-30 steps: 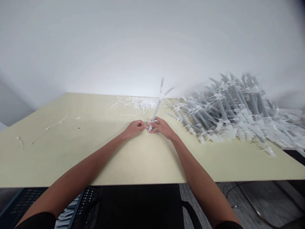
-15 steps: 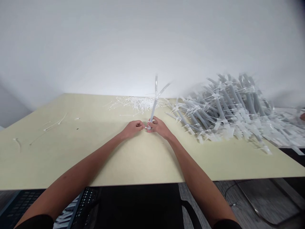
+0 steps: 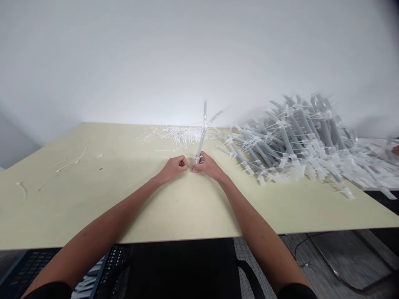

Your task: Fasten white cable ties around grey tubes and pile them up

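With my right hand point(image 3: 208, 165) I pinch a forked tube point(image 3: 202, 140) near its lower end, my left hand's point(image 3: 174, 167) fingertips pressed together just beside it.

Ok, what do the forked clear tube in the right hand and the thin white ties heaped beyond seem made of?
Forked clear tube: probably flexible plastic, glossy, since it looks see-through with bright streaks. White ties: likely plastic, perhaps nylon; slim, fairly straight strands, finish too small to judge.
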Motion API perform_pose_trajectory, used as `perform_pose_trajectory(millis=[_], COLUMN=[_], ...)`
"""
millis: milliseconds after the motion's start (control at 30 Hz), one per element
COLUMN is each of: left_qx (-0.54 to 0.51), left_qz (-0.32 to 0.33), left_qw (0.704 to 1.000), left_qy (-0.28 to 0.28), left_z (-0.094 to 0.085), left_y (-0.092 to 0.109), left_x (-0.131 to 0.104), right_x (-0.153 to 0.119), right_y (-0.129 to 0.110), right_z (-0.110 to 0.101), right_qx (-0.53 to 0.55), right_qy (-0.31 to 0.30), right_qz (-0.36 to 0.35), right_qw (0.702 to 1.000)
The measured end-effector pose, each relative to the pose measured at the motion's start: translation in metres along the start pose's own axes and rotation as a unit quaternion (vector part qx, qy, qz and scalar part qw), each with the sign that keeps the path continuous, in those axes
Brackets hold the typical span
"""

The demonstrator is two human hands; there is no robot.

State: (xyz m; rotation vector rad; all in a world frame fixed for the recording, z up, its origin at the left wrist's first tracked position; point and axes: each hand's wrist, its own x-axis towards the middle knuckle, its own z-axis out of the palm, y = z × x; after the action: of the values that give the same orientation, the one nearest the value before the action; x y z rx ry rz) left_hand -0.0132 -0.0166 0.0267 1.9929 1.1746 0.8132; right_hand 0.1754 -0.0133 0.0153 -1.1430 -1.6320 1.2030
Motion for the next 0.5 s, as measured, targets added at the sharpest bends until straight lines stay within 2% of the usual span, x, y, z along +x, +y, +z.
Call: perform_pose_trajectory(millis=[367, 500], left_qx=[-0.006, -0.063], left_qz=[-0.019, -0.02], left_qw=[1.0, 0.997], left_qy=[0.022, 0.037], left_z=[-0.005, -0.004], left_y=[-0.006, -0.006], left_x=[0.005, 0.005], right_x=[-0.001, -0.003], right_y=[-0.003, -0.012], right_z=[-0.003, -0.005], right_qx=[0.014, 0.069], right_qy=[0.015, 0.017], right_qz=[0.003, -0.007], right_qw=[1.0, 0.997])
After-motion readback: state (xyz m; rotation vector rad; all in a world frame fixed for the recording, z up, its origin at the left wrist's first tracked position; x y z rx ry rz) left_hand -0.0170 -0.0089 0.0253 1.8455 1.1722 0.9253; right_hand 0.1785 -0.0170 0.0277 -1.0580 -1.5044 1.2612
